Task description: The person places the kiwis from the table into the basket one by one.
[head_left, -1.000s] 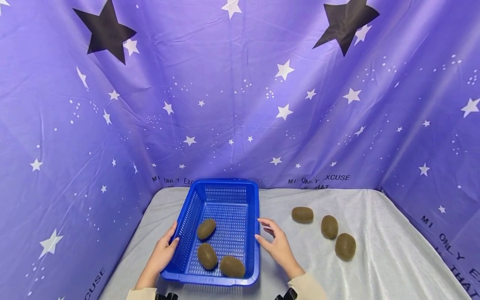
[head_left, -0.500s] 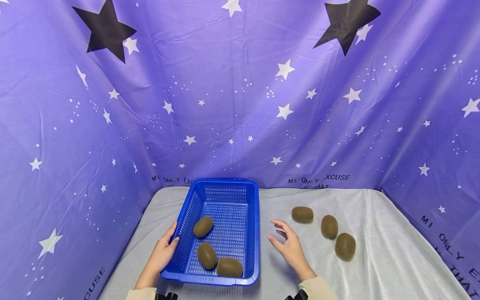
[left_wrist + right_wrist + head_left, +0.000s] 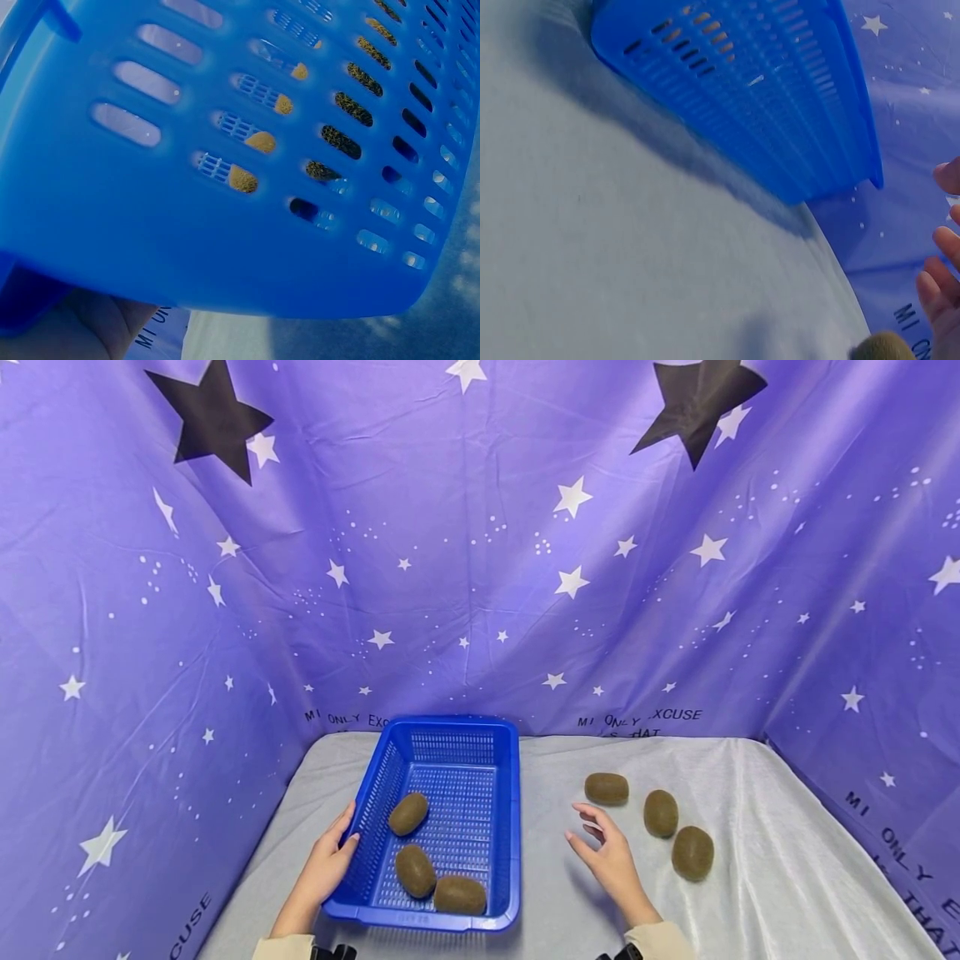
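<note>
A blue plastic basket (image 3: pixel 513 827) stands on the left part of the table, with three brown kiwifruits lying in its near half: an upper one (image 3: pixel 408 814), a middle one (image 3: pixel 416 871) and a lower right one (image 3: pixel 460 895). My left hand (image 3: pixel 324 867) grips the basket's left rim; the left wrist view catches only part of that hand (image 3: pixel 79 330) under the perforated wall. Nothing is in my right hand (image 3: pixel 617 867), which hovers between the basket and the loose kiwifruits with fingers loosely bent. The nearest loose kiwifruit (image 3: pixel 607 788) lies just beyond its fingertips.
Two more kiwifruits, one (image 3: pixel 661 813) and another (image 3: pixel 693 853), lie farther right, close together. A pale grey cloth (image 3: pixel 780 877) covers the table. Purple star-patterned curtains (image 3: pixel 465 568) enclose the back and both sides.
My right hand has left the basket's right rim and moved rightward towards the loose kiwifruits. Two kiwifruits in the basket have shifted slightly left. My left hand stays at the left rim.
</note>
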`<state>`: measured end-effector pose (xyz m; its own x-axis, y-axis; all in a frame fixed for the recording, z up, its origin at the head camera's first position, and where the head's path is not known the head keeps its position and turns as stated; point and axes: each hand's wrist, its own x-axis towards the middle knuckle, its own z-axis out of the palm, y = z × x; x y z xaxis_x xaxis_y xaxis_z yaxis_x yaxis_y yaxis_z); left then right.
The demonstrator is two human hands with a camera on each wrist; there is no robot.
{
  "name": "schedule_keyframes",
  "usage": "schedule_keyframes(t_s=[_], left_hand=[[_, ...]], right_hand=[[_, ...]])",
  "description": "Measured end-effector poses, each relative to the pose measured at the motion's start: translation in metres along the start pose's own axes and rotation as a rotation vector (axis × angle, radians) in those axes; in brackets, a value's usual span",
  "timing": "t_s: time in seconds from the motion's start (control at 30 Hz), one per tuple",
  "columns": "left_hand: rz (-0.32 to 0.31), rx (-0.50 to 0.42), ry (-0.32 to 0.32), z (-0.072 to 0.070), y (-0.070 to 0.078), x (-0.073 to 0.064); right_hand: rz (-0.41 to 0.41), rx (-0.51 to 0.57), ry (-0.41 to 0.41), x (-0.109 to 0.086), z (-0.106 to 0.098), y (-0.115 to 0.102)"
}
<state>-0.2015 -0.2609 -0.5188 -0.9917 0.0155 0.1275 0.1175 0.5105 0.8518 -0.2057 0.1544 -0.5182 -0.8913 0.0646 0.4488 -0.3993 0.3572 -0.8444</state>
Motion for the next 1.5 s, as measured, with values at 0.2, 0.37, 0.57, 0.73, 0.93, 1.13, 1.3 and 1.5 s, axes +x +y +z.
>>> schedule_keyframes(t_s=[0.2, 0.37, 0.57, 0.73, 0.93, 1.13, 1.3, 1.5], left_hand=[[-0.015, 0.003, -0.005, 0.0, 0.0, 0.0], [-0.01, -0.007, -0.006, 0.0, 0.001, 0.0], [0.005, -0.009, -0.004, 0.0, -0.001, 0.0], [0.007, -0.017, 0.0, 0.001, -0.002, 0.001], [0.0, -0.012, -0.002, 0.0, -0.002, 0.001], [-0.01, -0.004, -0.013, 0.0, 0.0, 0.0], [-0.008, -0.007, -0.013, 0.0, 0.0, 0.001], [-0.01, 0.002, -0.014, 0.0, -0.001, 0.0]], right_hand=[[0.023, -0.014, 0.0, -0.001, -0.009, 0.04], [0.017, -0.043, 0.029, -0.003, -0.02, 0.048], [0.058, -0.064, 0.044, -0.005, -0.032, 0.053], [0.05, -0.094, 0.097, -0.007, -0.042, 0.057], [0.112, -0.126, 0.2, -0.007, -0.054, 0.059], [0.17, -0.131, 0.258, -0.006, -0.067, 0.062], [0.241, -0.166, 0.274, -0.006, -0.077, 0.066], [0.256, -0.163, 0.345, -0.006, -0.085, 0.074]])
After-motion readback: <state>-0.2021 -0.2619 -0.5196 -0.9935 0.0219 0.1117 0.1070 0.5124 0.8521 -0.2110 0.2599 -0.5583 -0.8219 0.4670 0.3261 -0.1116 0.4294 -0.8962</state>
